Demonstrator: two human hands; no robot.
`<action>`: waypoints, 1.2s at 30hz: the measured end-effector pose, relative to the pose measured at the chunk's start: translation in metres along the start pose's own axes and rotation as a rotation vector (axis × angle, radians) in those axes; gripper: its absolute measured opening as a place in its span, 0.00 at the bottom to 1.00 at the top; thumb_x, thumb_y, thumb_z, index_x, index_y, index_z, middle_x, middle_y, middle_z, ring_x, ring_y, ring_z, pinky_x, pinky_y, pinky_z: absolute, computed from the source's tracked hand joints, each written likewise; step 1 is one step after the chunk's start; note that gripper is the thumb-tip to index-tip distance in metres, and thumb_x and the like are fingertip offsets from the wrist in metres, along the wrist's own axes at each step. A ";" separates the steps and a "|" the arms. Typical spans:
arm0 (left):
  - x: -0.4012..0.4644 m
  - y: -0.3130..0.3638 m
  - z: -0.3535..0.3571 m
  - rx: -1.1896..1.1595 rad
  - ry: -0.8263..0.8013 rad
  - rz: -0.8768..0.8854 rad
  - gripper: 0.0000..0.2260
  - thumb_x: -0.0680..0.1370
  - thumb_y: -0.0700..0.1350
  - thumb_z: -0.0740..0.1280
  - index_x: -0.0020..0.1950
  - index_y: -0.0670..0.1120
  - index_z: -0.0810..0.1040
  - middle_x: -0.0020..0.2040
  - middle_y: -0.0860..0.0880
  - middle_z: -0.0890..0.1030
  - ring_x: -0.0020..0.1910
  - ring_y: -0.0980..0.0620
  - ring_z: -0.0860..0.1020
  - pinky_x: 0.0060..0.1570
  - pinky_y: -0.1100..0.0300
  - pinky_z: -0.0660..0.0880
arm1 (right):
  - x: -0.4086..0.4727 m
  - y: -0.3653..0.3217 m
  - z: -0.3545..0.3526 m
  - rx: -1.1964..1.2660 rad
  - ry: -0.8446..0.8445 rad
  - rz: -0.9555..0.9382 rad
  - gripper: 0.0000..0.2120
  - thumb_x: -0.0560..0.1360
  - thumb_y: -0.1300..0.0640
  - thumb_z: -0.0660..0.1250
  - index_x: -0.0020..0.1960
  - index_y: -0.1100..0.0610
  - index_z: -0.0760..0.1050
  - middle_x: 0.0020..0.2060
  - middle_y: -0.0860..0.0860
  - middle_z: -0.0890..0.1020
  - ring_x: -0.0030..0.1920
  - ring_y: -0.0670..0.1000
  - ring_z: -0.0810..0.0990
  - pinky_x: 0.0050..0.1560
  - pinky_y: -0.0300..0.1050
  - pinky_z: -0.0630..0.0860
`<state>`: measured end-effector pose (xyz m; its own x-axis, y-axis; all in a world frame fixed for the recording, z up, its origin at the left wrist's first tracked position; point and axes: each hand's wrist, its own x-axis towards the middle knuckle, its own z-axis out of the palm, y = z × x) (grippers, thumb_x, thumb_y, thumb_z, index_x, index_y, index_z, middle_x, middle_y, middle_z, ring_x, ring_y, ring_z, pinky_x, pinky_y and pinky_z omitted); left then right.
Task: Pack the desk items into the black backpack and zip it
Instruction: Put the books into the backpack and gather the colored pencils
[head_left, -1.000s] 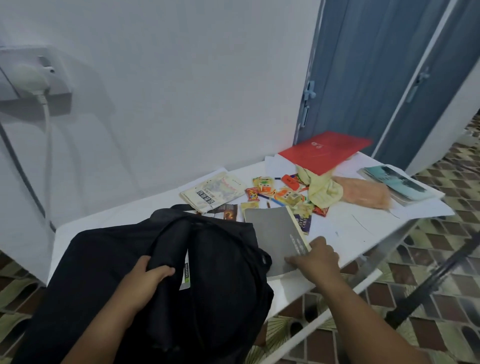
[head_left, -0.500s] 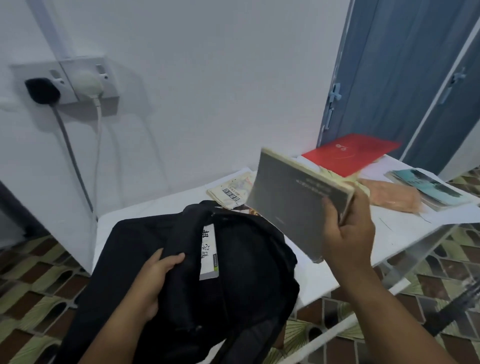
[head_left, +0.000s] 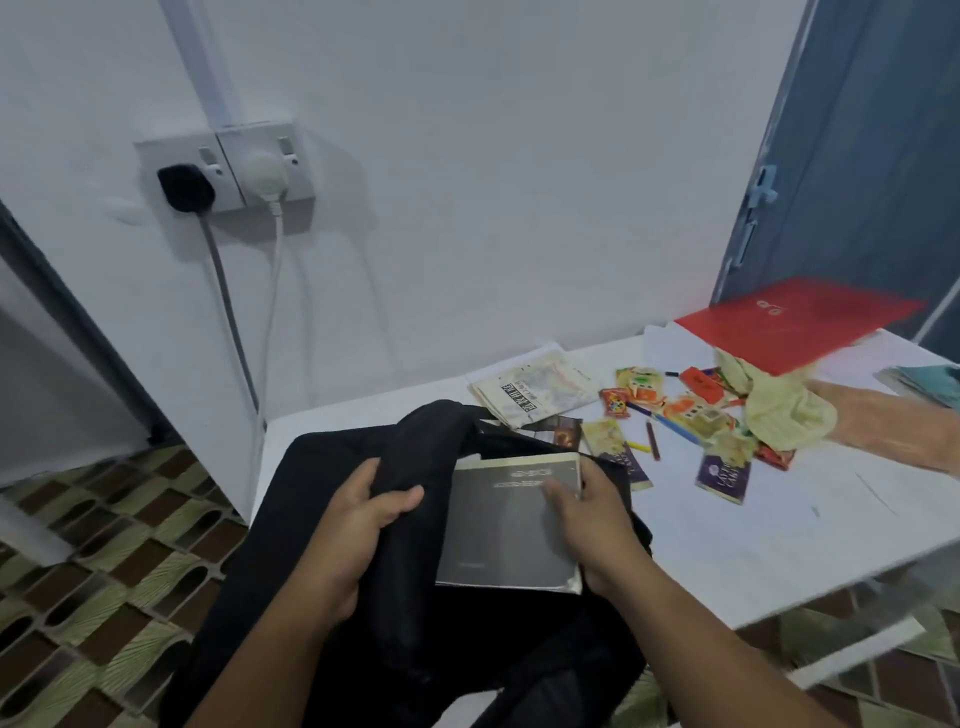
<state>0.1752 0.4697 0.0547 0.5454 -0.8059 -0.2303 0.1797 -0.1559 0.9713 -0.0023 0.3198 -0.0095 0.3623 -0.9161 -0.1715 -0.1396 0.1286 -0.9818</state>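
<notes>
Soft black fabric backpack (head_left: 332, 519) slumped at near-left edge of white tabletop (head_left: 753, 545), mouth gaping, cloth creased and matte. Left hand (head_left: 353, 525) grips black rim fold, fingers curled round it. Right hand (head_left: 592, 525) holds thin grey paperback book (head_left: 504, 525) by right edge, thumb across cover, book lying in opening. Worn cream page edges, faint pale title upside down. Scattered snack packets (head_left: 722, 473) lie beside, apart from bag.
</notes>
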 end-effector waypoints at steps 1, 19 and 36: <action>0.001 0.000 0.001 0.003 -0.005 0.000 0.11 0.77 0.37 0.69 0.59 0.43 0.80 0.54 0.41 0.85 0.53 0.42 0.84 0.52 0.50 0.78 | 0.010 0.000 0.010 0.014 -0.022 0.018 0.09 0.80 0.56 0.65 0.59 0.49 0.77 0.52 0.48 0.84 0.53 0.51 0.83 0.61 0.56 0.79; 0.028 -0.030 0.015 0.022 0.242 -0.215 0.12 0.75 0.34 0.69 0.56 0.44 0.82 0.51 0.39 0.86 0.46 0.41 0.85 0.49 0.50 0.77 | 0.099 -0.025 0.026 -0.101 -0.576 0.102 0.27 0.76 0.67 0.68 0.74 0.61 0.67 0.46 0.60 0.85 0.40 0.58 0.87 0.48 0.51 0.84; 0.091 -0.010 0.083 0.931 0.073 -0.321 0.17 0.65 0.55 0.73 0.52 0.56 0.77 0.47 0.53 0.83 0.45 0.53 0.81 0.51 0.51 0.79 | 0.233 -0.027 -0.087 -0.528 -0.077 -0.055 0.22 0.79 0.59 0.65 0.71 0.57 0.69 0.63 0.54 0.77 0.57 0.53 0.76 0.54 0.44 0.72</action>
<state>0.1551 0.3506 0.0289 0.6383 -0.6142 -0.4640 -0.3708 -0.7736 0.5139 0.0057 0.0693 -0.0158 0.4462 -0.8830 -0.1459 -0.5559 -0.1456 -0.8184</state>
